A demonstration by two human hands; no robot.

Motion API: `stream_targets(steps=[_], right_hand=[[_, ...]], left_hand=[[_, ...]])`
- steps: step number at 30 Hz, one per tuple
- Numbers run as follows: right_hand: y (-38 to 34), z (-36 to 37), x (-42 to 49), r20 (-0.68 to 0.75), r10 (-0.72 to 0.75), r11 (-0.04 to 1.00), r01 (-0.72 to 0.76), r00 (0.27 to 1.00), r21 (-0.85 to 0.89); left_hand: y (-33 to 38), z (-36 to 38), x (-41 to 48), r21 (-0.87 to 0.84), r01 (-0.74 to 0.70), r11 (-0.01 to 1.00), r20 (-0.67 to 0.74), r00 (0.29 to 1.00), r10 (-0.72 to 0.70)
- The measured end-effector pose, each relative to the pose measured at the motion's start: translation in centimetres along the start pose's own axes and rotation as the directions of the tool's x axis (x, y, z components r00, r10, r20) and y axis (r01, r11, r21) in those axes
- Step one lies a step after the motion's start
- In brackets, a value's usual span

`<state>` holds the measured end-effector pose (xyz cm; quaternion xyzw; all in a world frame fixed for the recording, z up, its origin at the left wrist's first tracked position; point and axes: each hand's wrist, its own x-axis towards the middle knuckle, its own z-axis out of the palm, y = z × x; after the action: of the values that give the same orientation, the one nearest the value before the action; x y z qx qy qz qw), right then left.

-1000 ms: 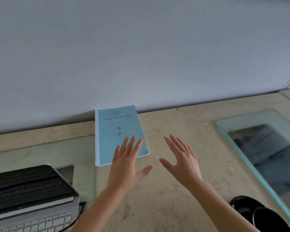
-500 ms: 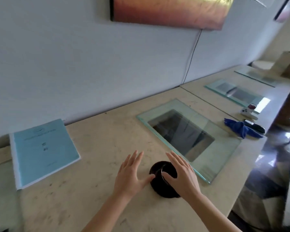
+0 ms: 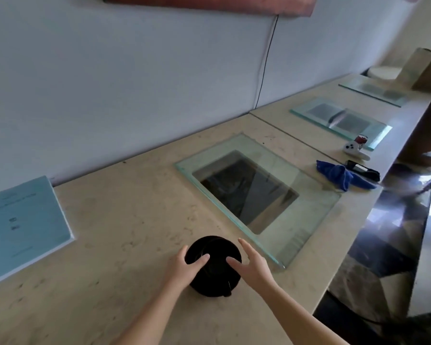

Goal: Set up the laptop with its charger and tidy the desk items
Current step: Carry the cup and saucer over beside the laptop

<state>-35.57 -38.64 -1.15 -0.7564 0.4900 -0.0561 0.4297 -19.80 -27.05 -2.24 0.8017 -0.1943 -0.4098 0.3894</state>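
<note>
The black round object (image 3: 213,266) sits on the desk (image 3: 125,200) near its front edge, between my hands; I cannot tell whether it is the coiled charger. My left hand (image 3: 182,267) lies against its left side and my right hand (image 3: 255,265) against its right. The fingers are fairly straight, both thumbs rest on top, and neither hand is curled round it. To lift cleanly, I would close both sides evenly and low, so nothing uncoils, staying clear of the glass panel (image 3: 316,215) just beside it. The blue booklet (image 3: 23,227) lies well apart.
</note>
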Motion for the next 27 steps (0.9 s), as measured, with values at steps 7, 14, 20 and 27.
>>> stream_targets(steps=[7, 14, 20, 27], right_hand=[[0.0, -0.3, 2.2, 0.266, 0.245, 0.891, -0.325, 0.932, 0.317], [0.5, -0.2, 3.4, 0.347, 0.233, 0.848, -0.364, 0.909, 0.386], [0.8, -0.1, 3.5, 0.365, 0.23, 0.84, -0.373, 0.902, 0.394], [-2.0, 0.8, 3.3, 0.42, 0.168, 0.88, -0.328, 0.892, 0.345]], left_hand=[[-0.5, 0.7, 1.8, -0.149, 0.122, 0.981, -0.001, 0.992, -0.124], [-0.8, 0.7, 2.3, -0.16, 0.114, 0.981, -0.013, 0.993, -0.117], [-1.2, 0.5, 1.6, -0.2, 0.128, 0.971, -0.021, 0.991, -0.134], [-1.8, -2.5, -1.1, -0.27, 0.129, 0.954, -0.114, 0.98, -0.164]])
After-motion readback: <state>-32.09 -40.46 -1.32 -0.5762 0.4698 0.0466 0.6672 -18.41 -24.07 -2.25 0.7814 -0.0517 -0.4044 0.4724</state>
